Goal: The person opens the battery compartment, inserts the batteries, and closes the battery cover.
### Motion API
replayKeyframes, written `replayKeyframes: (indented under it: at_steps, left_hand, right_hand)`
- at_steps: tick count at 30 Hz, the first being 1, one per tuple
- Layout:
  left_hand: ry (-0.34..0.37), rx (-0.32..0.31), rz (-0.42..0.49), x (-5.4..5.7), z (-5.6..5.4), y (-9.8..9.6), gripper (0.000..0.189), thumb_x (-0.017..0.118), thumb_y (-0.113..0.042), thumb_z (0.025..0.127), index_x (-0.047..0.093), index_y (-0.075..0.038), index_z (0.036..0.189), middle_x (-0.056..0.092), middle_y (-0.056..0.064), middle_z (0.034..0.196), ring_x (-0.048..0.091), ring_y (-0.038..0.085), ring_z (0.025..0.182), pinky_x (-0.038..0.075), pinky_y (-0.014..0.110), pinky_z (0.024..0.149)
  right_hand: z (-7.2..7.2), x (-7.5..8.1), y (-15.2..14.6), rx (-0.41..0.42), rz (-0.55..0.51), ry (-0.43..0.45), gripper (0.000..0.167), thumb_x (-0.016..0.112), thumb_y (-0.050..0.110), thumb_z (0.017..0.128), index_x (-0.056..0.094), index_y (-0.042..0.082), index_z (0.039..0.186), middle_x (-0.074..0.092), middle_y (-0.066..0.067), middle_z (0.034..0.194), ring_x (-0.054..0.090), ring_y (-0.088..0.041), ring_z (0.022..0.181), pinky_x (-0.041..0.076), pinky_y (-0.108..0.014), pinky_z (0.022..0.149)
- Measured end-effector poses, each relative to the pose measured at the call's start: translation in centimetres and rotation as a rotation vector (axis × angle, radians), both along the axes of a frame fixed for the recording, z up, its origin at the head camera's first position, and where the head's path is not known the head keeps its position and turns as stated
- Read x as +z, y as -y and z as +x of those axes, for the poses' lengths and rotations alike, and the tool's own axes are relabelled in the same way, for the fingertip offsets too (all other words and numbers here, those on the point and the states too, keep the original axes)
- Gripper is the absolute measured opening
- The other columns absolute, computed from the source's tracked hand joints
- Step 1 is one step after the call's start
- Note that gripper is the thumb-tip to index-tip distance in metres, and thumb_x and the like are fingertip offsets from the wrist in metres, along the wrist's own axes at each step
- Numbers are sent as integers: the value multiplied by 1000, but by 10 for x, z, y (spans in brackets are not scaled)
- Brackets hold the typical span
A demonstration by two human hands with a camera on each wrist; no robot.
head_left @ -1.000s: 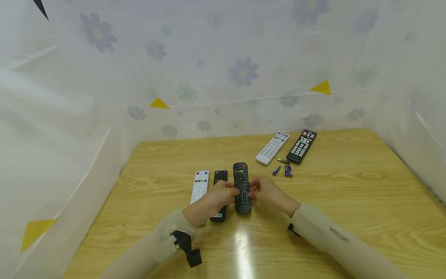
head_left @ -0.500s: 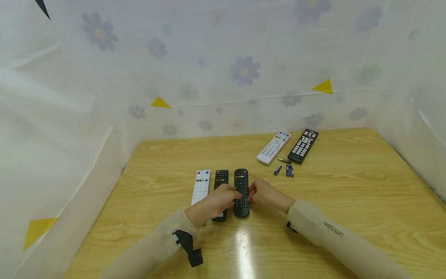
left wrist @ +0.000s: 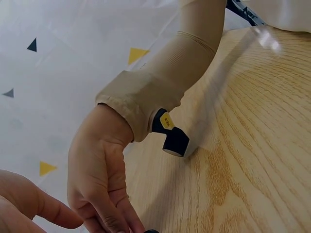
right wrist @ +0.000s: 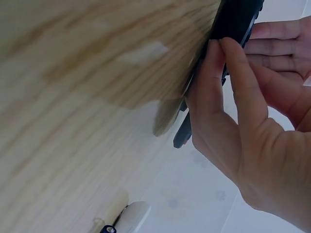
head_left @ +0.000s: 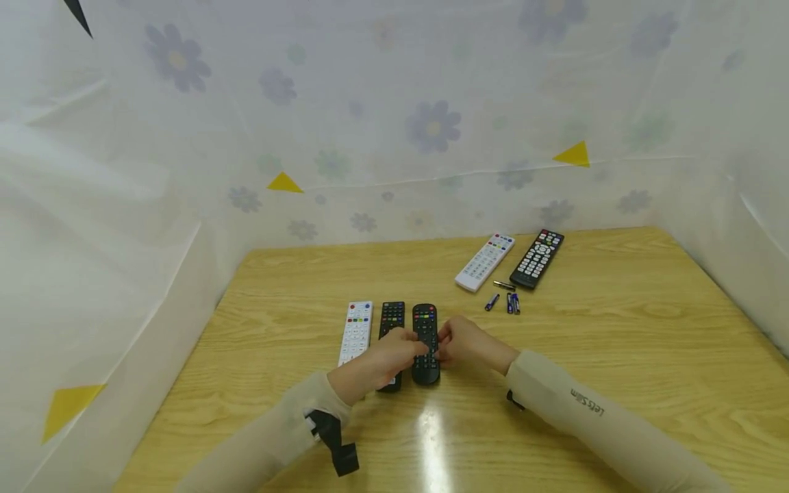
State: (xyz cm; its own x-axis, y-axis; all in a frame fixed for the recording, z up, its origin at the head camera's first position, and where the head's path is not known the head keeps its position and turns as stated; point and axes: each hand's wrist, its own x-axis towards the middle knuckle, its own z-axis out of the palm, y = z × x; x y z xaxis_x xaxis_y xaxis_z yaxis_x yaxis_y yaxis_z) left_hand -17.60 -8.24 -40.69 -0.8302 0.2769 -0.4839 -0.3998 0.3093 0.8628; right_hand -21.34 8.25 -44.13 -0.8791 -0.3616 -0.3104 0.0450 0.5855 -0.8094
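A black remote control with coloured buttons lies lengthwise at the middle of the table, between both hands. My left hand reaches over a second black remote and holds its near side, thumb tip on the buttons. From the opposite side, my right hand pinches the edge with thumb and fingertips. In the right wrist view those fingertips meet at the dark side of the remote, low over the wood. Left of the second black remote lies a white remote, partly hidden by the left hand.
Farther back on the wooden table lie another white remote and another black remote, both slanted. Several small batteries are scattered just in front of them. A flower-patterned sheet hangs behind the table.
Both hands have brought the black remote toward the person and slightly left, lining it up beside the second black remote. The other remotes and the batteries stay put.
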Motion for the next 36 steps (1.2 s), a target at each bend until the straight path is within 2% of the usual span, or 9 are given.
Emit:
replayKeyframes:
  at_steps: [6, 11, 15, 19, 24, 27, 31, 34, 36]
  left_hand:
    - [-7, -4, -11, 1, 1, 0, 56, 51, -6, 97, 27, 17, 142, 27, 32, 149, 28, 43, 137, 30, 51, 111]
    - [-26, -21, -41, 6, 3, 1, 56, 52, -9, 97, 29, 13, 143, 30, 30, 148, 30, 44, 136, 30, 55, 110]
    - [-79, -52, -72, 11, 3, 1, 56, 52, -12, 98, 30, 9, 145, 30, 26, 150, 27, 43, 138, 27, 57, 111]
    - [-177, -91, -120, 15, -1, 0, 51, 53, -12, 98, 36, 5, 143, 39, 22, 146, 35, 40, 134, 32, 55, 109]
    - [-340, -164, -167, 23, -17, -13, 44, 50, -12, 100, 43, 2, 140, 50, 18, 136, 47, 34, 126, 43, 48, 101]
    - [-455, -218, -219, 27, -29, -23, 41, 50, -10, 100, 45, 3, 139, 53, 18, 132, 51, 31, 122, 48, 42, 96]
    - [-572, -292, -310, 30, -51, -37, 39, 50, -9, 99, 48, 4, 136, 57, 17, 127, 55, 29, 116, 51, 36, 91]
    - [-616, -327, -354, 28, -70, -48, 36, 49, -8, 99, 51, 4, 133, 59, 17, 125, 56, 28, 114, 52, 35, 89]
    - [-621, -330, -373, 27, -83, -58, 35, 49, -9, 99, 54, 4, 132, 60, 16, 124, 57, 27, 114, 52, 34, 88]
  right_hand:
    - [1, -2, 0, -12, -37, 11, 27, 71, -11, 77, 56, -12, 100, 62, -11, 78, 60, -14, 68, 57, -27, 64]
    - [4, 0, -3, -17, -48, 28, 28, 69, -9, 79, 54, -12, 103, 63, -14, 83, 63, -17, 72, 57, -30, 67]
    - [9, 2, -16, -34, -60, 23, 30, 69, -1, 84, 54, -10, 108, 62, -14, 89, 63, -19, 77, 56, -32, 71]
    - [14, 8, -34, -36, -110, -24, 33, 65, 2, 88, 53, -13, 114, 63, -15, 93, 66, -22, 79, 57, -34, 71]
    - [24, 16, -60, 4, -24, -229, 29, 64, 5, 90, 59, -14, 111, 65, -15, 94, 64, -26, 85, 55, -37, 74]
    - [32, 18, -71, 29, 19, -312, 27, 64, 5, 91, 60, -15, 108, 66, -18, 96, 64, -30, 86, 55, -40, 75]
    - [43, 16, -82, 36, 46, -357, 25, 64, 5, 91, 62, -15, 106, 67, -18, 95, 65, -29, 83, 56, -39, 73]
    - [49, 13, -89, 38, 51, -374, 24, 64, 5, 91, 62, -15, 105, 68, -18, 94, 65, -27, 81, 56, -37, 70]
    - [54, 12, -93, 38, 51, -378, 23, 64, 5, 91, 63, -15, 104, 68, -18, 94, 65, -26, 81, 56, -35, 69]
